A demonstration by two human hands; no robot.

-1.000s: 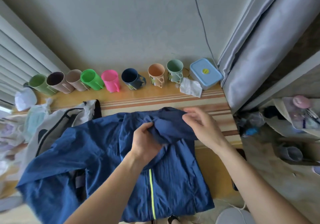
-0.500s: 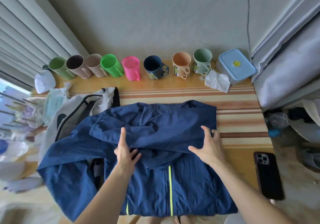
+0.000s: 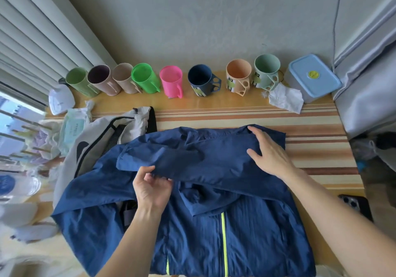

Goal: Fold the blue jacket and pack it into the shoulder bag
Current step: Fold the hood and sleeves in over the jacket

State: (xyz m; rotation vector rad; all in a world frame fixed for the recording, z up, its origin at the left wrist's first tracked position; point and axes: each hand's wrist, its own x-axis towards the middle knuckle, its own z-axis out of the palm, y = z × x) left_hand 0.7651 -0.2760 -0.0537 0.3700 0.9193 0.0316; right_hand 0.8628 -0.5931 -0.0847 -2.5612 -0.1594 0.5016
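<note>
The blue jacket [image 3: 246, 234] lies spread on the table with its neon-yellow zip facing up. One sleeve is folded across the chest from right to left. My left hand [image 3: 152, 189] pinches the lower edge of that folded sleeve near its cuff end. My right hand [image 3: 267, 152] rests flat, fingers apart, on the jacket's right shoulder. The light grey shoulder bag [image 3: 96, 139] with black trim lies at the left, partly under the jacket's other sleeve.
Several coloured mugs [image 3: 171, 81] line the wall at the back, with a blue-lidded box [image 3: 315, 77] and a crumpled tissue [image 3: 285, 100] at the right. A wipes pack [image 3: 74, 126] lies left of the bag. A black phone [image 3: 353, 204] sits at the table's right edge.
My left hand went from pressing flat to pinching the sleeve's edge. My right hand slid up to the right shoulder. The view moved closer to the jacket.
</note>
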